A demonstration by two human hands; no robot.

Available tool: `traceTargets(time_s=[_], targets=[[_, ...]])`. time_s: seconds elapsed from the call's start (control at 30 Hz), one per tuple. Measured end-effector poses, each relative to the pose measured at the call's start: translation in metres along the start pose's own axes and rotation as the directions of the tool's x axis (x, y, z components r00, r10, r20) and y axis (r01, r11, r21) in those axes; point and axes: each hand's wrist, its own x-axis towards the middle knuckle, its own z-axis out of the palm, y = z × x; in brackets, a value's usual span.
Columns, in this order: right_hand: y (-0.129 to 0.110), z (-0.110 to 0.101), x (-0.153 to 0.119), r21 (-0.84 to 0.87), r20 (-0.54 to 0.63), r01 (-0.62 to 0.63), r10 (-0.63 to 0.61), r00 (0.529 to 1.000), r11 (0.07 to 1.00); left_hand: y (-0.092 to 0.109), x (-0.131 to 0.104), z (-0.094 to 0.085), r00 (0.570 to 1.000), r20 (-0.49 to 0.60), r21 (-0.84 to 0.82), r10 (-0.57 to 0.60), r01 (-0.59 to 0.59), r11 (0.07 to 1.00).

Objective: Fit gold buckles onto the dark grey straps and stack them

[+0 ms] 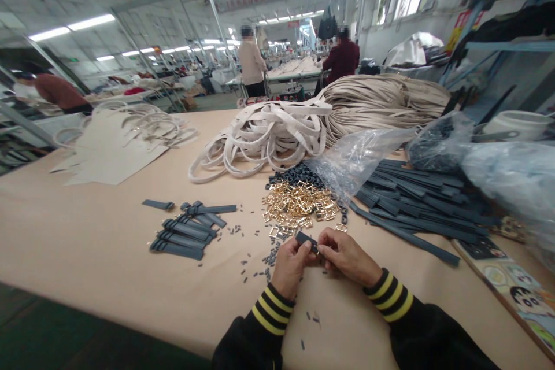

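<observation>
A short dark gray strap [306, 238] is between the two hands, above the near part of the brown table [99, 248]. The left hand [289, 263] is closed on it, with the thumb on top. The right hand [347, 255] has its thumb and finger pinched together on the strap's right end, and its other fingers are curled in. A tiny bit of gold shows there, but the fingers hide most of it. Just past the hands, on the far side, is a shiny pile of gold buckles [299, 206], and small dark rings [291, 174] are heaped right behind it. Little dark bits [271, 259] are spread around, many of them close to the left hand. Farther left, a bunch of dark straps with loops [184, 235] lies on the table, well apart from the hands. To the right, many long dark strips [411, 202] lie in a messy stack, near a clear plastic bag [359, 156]. Farther away, behind the rings and buckles, sits a big tangle of cream bands [273, 133].
</observation>
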Motion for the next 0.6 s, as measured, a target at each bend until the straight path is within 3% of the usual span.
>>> traceTargets(time_s=[0.13,0.27,0.4,0.6], targets=[[0.004,0.004,0.000,-0.039,-0.037,-0.022,0.021,0.999,0.999,0.008,-0.001,0.003,0.999,0.034,0.051,0.014,-0.015,0.999],[0.006,0.010,-0.003,-0.028,-0.066,-0.034,0.032,0.997,0.999,0.013,-0.007,0.009,0.996,-0.035,0.191,0.080,-0.071,0.979],[0.021,0.013,-0.002,0.137,0.082,-0.084,0.073,0.994,0.987,0.003,-0.006,0.009,0.994,-0.080,0.166,0.069,-0.055,0.985],[0.045,0.009,0.012,0.258,0.226,-0.177,0.118,0.967,0.950,-0.008,0.002,0.005,0.998,-0.031,0.022,0.063,-0.063,0.998]])
